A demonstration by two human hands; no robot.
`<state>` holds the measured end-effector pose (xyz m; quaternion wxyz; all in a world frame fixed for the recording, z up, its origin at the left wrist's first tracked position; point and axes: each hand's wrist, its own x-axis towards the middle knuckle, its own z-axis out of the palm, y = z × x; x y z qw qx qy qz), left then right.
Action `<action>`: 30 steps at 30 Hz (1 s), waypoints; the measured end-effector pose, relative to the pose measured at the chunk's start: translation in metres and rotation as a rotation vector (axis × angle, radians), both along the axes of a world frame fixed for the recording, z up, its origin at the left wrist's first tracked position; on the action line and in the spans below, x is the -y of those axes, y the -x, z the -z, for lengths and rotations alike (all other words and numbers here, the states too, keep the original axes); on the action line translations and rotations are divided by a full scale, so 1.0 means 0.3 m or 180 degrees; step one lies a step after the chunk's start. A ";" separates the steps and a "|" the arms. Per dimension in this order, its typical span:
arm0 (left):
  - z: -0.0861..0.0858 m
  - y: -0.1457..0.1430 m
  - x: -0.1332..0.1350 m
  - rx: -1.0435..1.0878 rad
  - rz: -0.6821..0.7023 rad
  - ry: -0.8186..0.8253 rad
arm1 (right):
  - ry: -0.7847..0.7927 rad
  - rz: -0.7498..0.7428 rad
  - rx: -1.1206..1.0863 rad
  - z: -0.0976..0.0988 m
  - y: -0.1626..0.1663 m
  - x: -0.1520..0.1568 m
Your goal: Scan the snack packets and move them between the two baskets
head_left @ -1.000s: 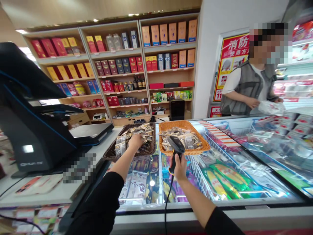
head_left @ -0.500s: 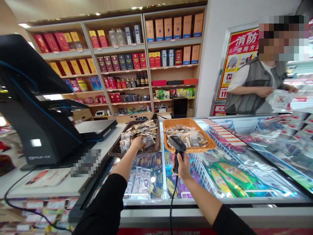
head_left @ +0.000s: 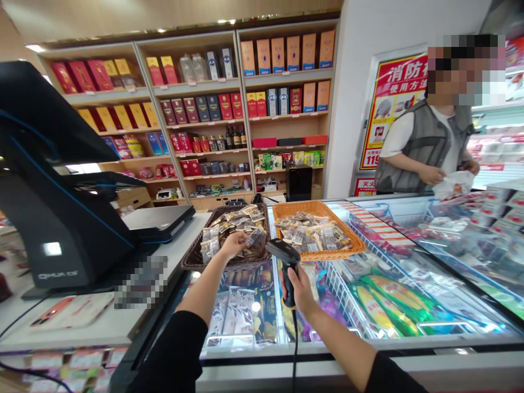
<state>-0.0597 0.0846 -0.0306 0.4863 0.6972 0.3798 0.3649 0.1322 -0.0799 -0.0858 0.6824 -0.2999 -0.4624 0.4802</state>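
Note:
My left hand (head_left: 234, 245) pinches a small clear snack packet (head_left: 256, 238) by its edge, just above the dark brown wicker basket (head_left: 192, 262). More packets of the same sort (head_left: 229, 221) fill that basket. In my right hand (head_left: 301, 286) is a black barcode scanner (head_left: 285, 251), held upright by its handle with the fingers wrapped round it. The scanner's head points left at the packet, a small gap apart. Beside it stands an orange wicker basket (head_left: 359, 246) with similar packets. A cord hangs from the scanner's handle.
Both baskets rest on a glass-topped freezer (head_left: 262, 349) with bagged goods inside. At left, a counter carries a black checkout terminal (head_left: 77, 218), a scale (head_left: 159, 221) and a phone-like item (head_left: 69, 311). A person (head_left: 426, 142) holding a white bag stands beyond the freezer.
My left hand has lifted a packet up and right out of the dark basket's pile. The scanner has moved slightly left and turned toward it.

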 end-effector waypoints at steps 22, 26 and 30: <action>-0.009 -0.002 0.006 -0.0737 -0.0378 -0.0653 | 0.0326 -0.0101 -0.0467 -0.018 0.014 -0.007; -0.020 -0.004 0.014 -0.0776 -0.0380 -0.0584 | 0.0256 -0.0078 -0.0323 -0.002 0.004 -0.015; -0.030 -0.007 0.023 -0.0859 -0.0419 -0.0675 | 0.0249 -0.0058 -0.0193 0.009 0.002 -0.017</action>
